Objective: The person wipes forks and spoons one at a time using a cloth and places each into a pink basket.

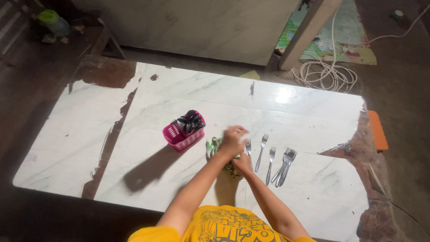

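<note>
Left hand [233, 141] and right hand [243, 164] clamp a green cloth [215, 145], apparently around a fork [248, 146]; wipe tines fully, beside laid forks [270, 160].

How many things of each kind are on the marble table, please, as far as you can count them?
Loose forks: at least 5; the rightmost cluster overlaps, so its count is unsure
Pink basket holding dark utensils: 1
Green cloth, under the left hand and right hand: 1
Total: at least 7, not counting the basket's contents
</note>
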